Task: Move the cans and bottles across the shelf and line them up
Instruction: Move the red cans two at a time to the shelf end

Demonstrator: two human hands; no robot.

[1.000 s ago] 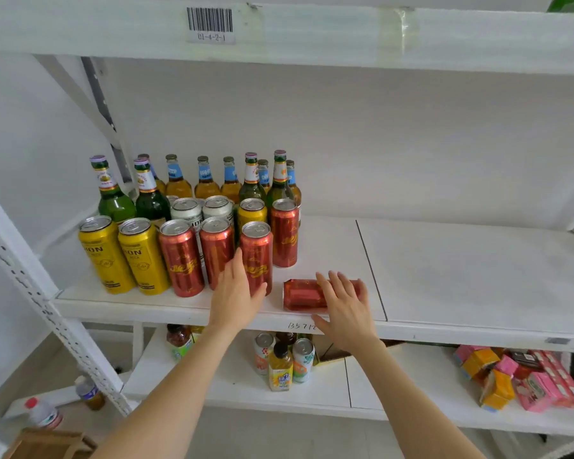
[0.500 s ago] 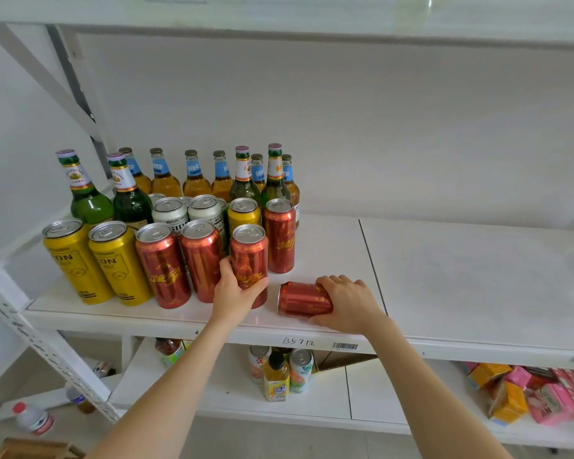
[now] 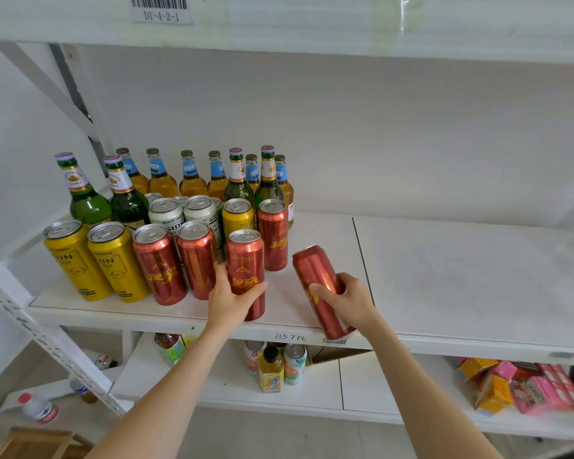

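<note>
Gripping upright red can (image 3: pixel 246 256) in left hand (image 3: pixel 234 304) | right hand (image 3: pixel 352 299) clasps tilted red can (image 3: pixel 312 266)

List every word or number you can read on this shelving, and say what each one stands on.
"D1-4-2-1": barcode label on the upper shelf edge.
"B5712": handwritten on the can shelf front edge.
"ON": cut off, on each yellow can.
"DAHE": blue neck label of an amber bottle.
Red cans lettering and the white cans print: too stylised or blurred to read.
</note>
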